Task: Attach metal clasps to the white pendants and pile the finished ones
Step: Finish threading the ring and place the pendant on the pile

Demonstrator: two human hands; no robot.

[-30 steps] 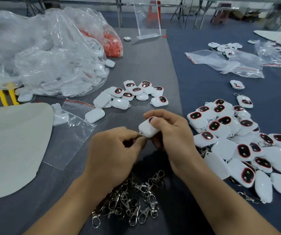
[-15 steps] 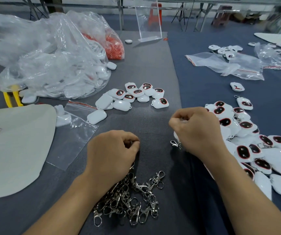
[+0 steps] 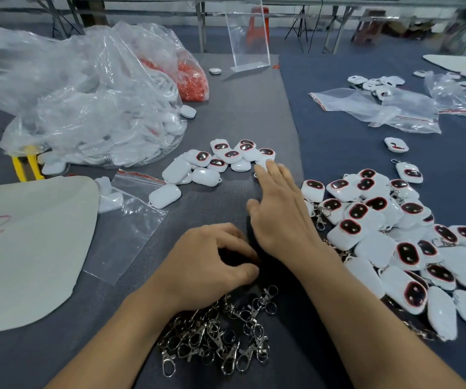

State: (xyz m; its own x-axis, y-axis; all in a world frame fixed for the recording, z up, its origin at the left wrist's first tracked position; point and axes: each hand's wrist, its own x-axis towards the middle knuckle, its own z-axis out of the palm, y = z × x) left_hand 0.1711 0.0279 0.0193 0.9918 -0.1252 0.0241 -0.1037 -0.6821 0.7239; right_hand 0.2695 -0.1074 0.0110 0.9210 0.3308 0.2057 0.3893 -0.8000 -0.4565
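Grey felt covers our bench (image 3: 248,108), and each stock sits where one hand can serve it. Loose clasps (image 3: 217,338) lie heaped at the near edge, right under our left hand (image 3: 206,265). Its fingers (image 3: 226,234) curl down over the heap, but we cannot tell whether they pinch a clasp yet. Our right hand (image 3: 279,217) stretches toward the far edge, fingers straight and close together. Their tips reach the nearest of the bare pendants (image 3: 226,158) clustered mid-bench. Finished pendants (image 3: 394,234), clasps on, are piled toward the right edge, well apart from the bare ones, so the two do not mix. We judge this to be the fetch for the next pair.
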